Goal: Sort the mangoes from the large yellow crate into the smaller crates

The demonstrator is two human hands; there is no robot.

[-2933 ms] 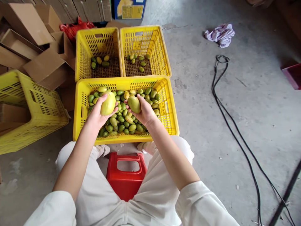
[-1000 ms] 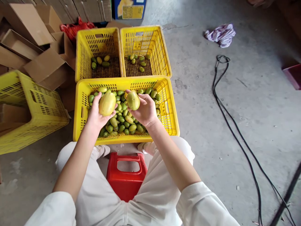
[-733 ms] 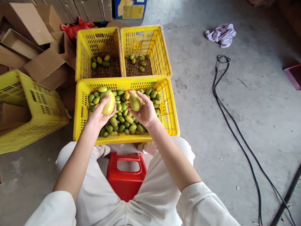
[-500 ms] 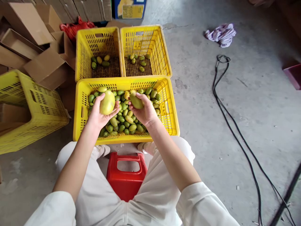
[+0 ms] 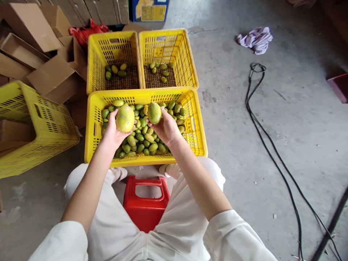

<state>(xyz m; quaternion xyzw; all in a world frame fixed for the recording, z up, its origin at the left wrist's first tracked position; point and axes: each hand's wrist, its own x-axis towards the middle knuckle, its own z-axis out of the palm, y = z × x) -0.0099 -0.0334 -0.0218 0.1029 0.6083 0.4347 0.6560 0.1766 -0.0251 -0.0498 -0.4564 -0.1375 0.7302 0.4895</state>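
Observation:
My left hand (image 5: 112, 131) is closed round a large yellow-green fruit (image 5: 125, 118). My right hand (image 5: 166, 129) grips a smaller green-yellow fruit (image 5: 154, 112), held up on the fingertips. Both hands hover over the near yellow crate (image 5: 92, 127), which is piled with several small green and yellow fruits (image 5: 141, 139). Two more yellow crates stand behind it: the left one (image 5: 94, 61) and the right one (image 5: 187, 61), each with a few fruits on its floor.
A red stool (image 5: 145, 204) sits between my knees. An overturned yellow crate (image 5: 29, 127) and cardboard boxes (image 5: 40, 54) lie at left. A black cable (image 5: 272, 152) runs across the concrete floor at right, with a crumpled cloth (image 5: 255, 39) beyond it.
Both hands have been turning their fruits in place over the near crate. The right fruit now sits higher on the fingertips; the left fruit has rotated slightly.

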